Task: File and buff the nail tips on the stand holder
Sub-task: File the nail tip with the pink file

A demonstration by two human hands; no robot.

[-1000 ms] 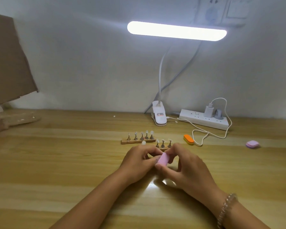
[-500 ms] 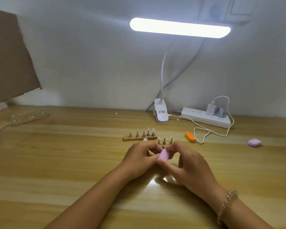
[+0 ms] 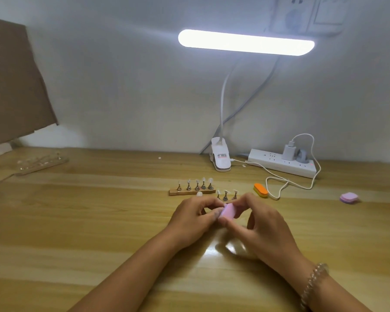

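Two hands meet over the pale wooden counter (image 3: 99, 221), just in front of the short wooden stand holder (image 3: 190, 192). The holder carries five small metal posts, each capped with a clear nail tip (image 3: 210, 180). The right hand (image 3: 260, 224) pinches one pink rectangular buffer block (image 3: 227, 212) between thumb and fingertips, tilted on end. The left hand (image 3: 193, 219) has its fingers curled, with thumb and forefinger drawn together right against the block. I cannot tell whether a tip sits between them, as that spot is hidden. One clear bead bracelet (image 3: 313, 282) circles the right wrist.

Just right of the stand holder and a touch nearer, a second wooden stand (image 3: 225, 196) peeks over the knuckles with three capped posts showing; its base is mostly covered. One loose white nail tip (image 3: 199, 194) lies at the holder's front edge. Further right of the holder lies one orange oval buffer block (image 3: 260, 190), and well beyond that one lilac square pad (image 3: 349, 197).

Behind the holder, against the wall, stands one white clip-on lamp base (image 3: 221, 157), and its lit bar (image 3: 245, 42) glows above. Beside the base is one white power strip (image 3: 275, 164) with two plugs in it, a white charger and a grey one, and one white cable (image 3: 301, 135) looping down. Far left of the holder lies a third wooden stand (image 3: 41, 162), blurred, near a leaning sheet of brown cardboard (image 3: 14, 82).
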